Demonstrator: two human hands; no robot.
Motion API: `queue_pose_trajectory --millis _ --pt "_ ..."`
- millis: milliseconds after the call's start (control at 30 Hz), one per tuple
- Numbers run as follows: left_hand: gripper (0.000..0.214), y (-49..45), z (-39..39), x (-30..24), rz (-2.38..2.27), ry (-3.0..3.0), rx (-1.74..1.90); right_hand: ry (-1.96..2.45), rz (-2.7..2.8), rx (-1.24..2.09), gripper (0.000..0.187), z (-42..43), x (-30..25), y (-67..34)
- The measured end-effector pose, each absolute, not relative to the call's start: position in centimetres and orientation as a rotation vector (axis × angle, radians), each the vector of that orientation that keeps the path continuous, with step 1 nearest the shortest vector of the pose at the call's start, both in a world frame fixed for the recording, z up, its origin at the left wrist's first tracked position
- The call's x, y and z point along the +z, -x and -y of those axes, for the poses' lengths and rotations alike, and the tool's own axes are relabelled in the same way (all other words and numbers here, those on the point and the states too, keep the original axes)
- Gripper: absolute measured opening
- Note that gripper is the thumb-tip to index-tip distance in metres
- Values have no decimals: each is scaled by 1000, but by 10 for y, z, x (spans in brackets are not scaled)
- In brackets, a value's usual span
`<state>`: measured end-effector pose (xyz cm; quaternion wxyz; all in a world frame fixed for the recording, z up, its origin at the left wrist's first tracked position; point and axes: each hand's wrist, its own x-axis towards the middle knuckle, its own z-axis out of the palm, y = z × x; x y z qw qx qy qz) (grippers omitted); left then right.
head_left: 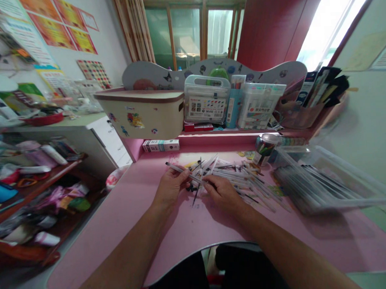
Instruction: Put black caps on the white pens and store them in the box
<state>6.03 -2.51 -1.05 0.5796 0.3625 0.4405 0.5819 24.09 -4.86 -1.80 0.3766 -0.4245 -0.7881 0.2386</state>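
Observation:
A slim pen (194,177) with a dark end and a pale, clear-looking barrel slants between my hands above the desk. My left hand (171,184) pinches it near its upper left end, thumb on top. At the lower right end, the fingers of my right hand (223,191) close on the same pen; their tips are partly hidden. Just beyond and beneath both hands spreads a loose pile of pens and thin refills (246,182), mostly white or clear with some dark tips. Small black pieces (191,188) lie under the held pen.
Right of the pile, a clear plastic bin (352,197) holds many dark thin sticks. A jar of pens (265,149) stands behind. Along the shelf are a lidded beige box (143,114), marker cases (207,101) and a pen holder (302,112). The pink desk (120,233) curves inward before me.

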Motion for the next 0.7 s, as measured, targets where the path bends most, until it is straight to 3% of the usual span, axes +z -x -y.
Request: queue_pose_trajectory --millis 500,700 --pt "33 -73 32 -16 -937 -726 1299 1040 2031 599 24 55 -9 -243" --pt "38 -82 38 -15 -922 -702 1357 1083 1896 846 20 49 -6 -243"
